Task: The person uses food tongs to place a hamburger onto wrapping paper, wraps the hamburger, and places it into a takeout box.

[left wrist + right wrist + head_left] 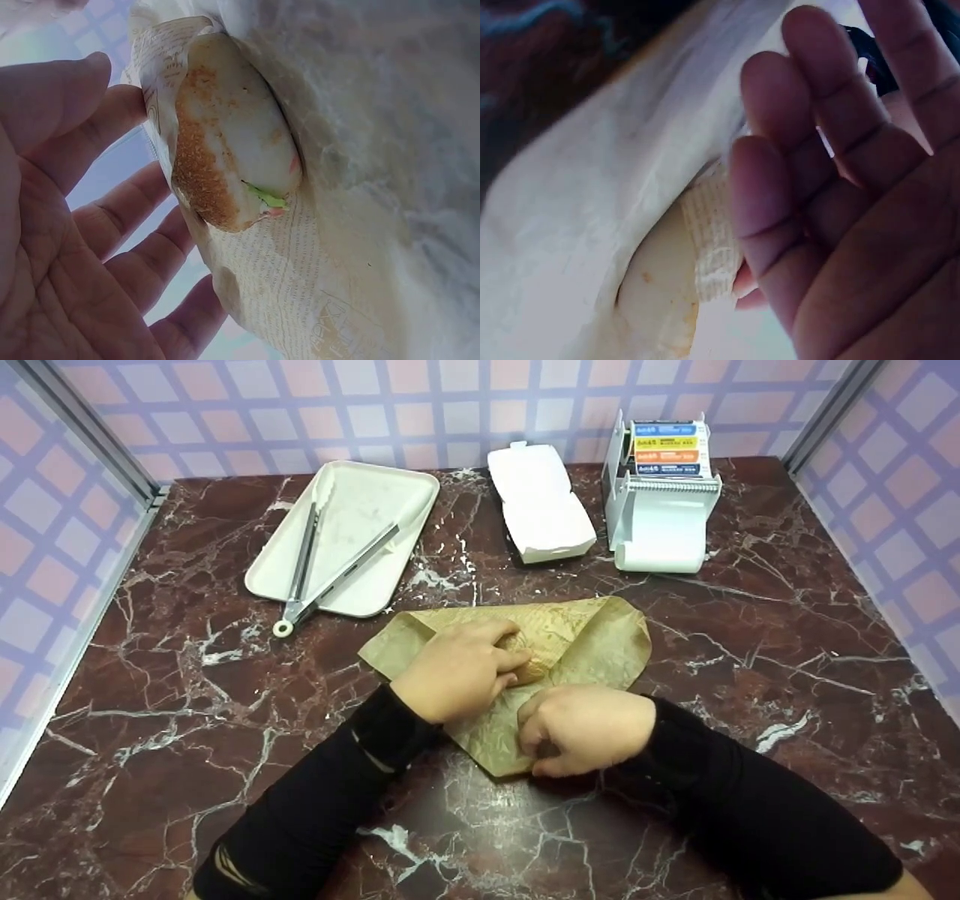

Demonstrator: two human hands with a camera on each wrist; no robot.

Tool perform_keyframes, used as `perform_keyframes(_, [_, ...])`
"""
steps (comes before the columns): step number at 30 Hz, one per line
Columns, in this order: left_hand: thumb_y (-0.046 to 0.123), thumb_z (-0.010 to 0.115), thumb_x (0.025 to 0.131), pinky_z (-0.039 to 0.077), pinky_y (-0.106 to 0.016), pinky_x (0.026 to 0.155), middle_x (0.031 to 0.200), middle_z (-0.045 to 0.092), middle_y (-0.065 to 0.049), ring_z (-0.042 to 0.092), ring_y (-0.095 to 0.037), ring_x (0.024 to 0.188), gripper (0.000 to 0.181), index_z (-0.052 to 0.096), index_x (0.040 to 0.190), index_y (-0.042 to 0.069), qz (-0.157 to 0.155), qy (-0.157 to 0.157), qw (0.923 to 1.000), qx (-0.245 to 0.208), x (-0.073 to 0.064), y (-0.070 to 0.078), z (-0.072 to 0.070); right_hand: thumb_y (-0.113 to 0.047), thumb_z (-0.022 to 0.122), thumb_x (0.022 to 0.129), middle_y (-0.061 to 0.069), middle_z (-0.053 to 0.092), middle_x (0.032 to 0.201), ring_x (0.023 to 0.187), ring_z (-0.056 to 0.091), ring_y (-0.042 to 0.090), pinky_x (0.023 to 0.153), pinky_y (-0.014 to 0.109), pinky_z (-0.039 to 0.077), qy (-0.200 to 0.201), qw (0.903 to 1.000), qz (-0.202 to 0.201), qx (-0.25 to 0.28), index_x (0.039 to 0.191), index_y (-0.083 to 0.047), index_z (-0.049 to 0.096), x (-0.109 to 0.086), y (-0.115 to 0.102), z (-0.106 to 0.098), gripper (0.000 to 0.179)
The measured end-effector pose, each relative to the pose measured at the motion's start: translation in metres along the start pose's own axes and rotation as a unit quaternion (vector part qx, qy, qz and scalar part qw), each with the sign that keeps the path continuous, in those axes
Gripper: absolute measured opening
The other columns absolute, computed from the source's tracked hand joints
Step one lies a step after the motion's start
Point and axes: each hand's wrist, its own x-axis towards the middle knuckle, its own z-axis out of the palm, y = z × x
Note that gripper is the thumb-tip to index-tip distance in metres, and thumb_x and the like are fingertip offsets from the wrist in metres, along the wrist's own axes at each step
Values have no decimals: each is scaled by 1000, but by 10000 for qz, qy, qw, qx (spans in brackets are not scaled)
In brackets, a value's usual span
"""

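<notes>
A sheet of printed brown wrapping paper lies in the middle of the table, its far side folded over a filled bun. In the left wrist view the bun shows a browned, crumbly side, a pale face and a bit of green leaf at its edge. My left hand rests on the folded paper over the bun, fingertips against the paper and thumb apart. Close to the near corner of the sheet is my right hand, fingers loosely bent over the paper. Part of the bun also shows beside that hand in the right wrist view.
At the back left, metal tongs lie across a cream tray. An opened white takeaway box stands at the back centre. To its right is a label dispenser with coloured rolls. Patterned panels border the marbled table.
</notes>
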Motion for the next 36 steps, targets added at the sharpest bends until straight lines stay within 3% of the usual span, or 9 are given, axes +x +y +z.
perform_keyframes(8, [39, 48, 111, 34, -50, 129, 163, 48, -12, 45, -32, 151, 40, 69, 138, 19, -90, -131, 9982, -578, 2, -4, -1, -19, 72, 98, -3, 73, 92, 80, 68, 10, 77, 29, 61, 1081, 9904, 682, 526, 98, -14, 70, -4, 14, -13, 5])
perform_keyframes(15, [51, 22, 114, 33, -50, 129, 164, 47, -11, 44, -29, 153, 63, 70, 138, 18, -59, -242, 9920, -1240, -1, -11, -7, -14, 69, 101, 0, 66, 78, 65, 57, 8, 60, 26, 55, 2173, 9628, 1428, 740, 96, -9, 64, -2, 25, -17, 9])
perform_keyframes(22, [56, 50, 107, 38, -51, 126, 167, 44, -6, 48, -30, 150, 46, 75, 130, 24, -353, -487, 9910, -1195, 0, -13, -11, -11, 67, 102, 5, 64, 79, 67, 54, 13, 61, 27, 48, 3204, 9251, 1858, 833, 96, -4, 61, 1, 33, -16, 10])
perform_keyframes(24, [52, 53, 107, 40, -51, 124, 165, 46, -5, 53, -31, 146, 41, 77, 124, 23, -489, -496, 9907, -1170, 1, -14, -11, -12, 69, 101, 5, 67, 82, 68, 56, 13, 62, 27, 51, 3208, 9244, 1808, 995, 100, -3, 62, -1, 37, -18, 11])
perform_keyframes(26, [49, 52, 108, 46, -50, 120, 157, 57, -4, 60, -29, 138, 39, 77, 123, 23, -622, -445, 9887, -1290, 2, -14, -11, -16, 74, 98, 3, 69, 87, 71, 59, 13, 64, 26, 54, 2952, 9307, 1777, 1226, 104, -4, 64, -4, 40, -22, 17])
perform_keyframes(29, [46, 53, 109, 53, -48, 111, 131, 74, -4, 71, -25, 118, 37, 78, 115, 20, -769, -259, 9855, -1492, 4, -15, -10, -20, 84, 89, 1, 70, 90, 74, 61, 13, 67, 27, 55, 2342, 9469, 1841, 1211, 107, -7, 66, -12, 47, -27, 29])
perform_keyframes(31, [44, 54, 109, 56, -47, 104, 112, 78, -2, 72, -22, 106, 34, 77, 113, 19, -856, -153, 9836, -1581, 6, -16, -10, -20, 86, 87, 0, 71, 89, 75, 61, 13, 69, 29, 54, 2089, 9508, 1990, 1123, 104, -9, 67, -14, 52, -29, 28])
perform_keyframes(33, [43, 54, 109, 57, -47, 101, 100, 76, -2, 71, -22, 99, 34, 76, 107, 17, -1007, -79, 9817, -1611, 7, -17, -9, -16, 84, 88, 2, 73, 89, 76, 63, 15, 72, 33, 56, 2044, 9484, 2189, 1044, 102, -9, 69, -14, 57, -29, 22])
perform_keyframes(36, [43, 55, 109, 57, -47, 100, 97, 74, -3, 69, -23, 96, 33, 75, 113, 17, -1210, 6, 9786, -1666, 10, -18, -9, -11, 78, 93, 6, 77, 95, 81, 70, 19, 80, 39, 61, 2244, 9305, 2555, 1358, 110, -8, 70, -11, 61, -27, 19])
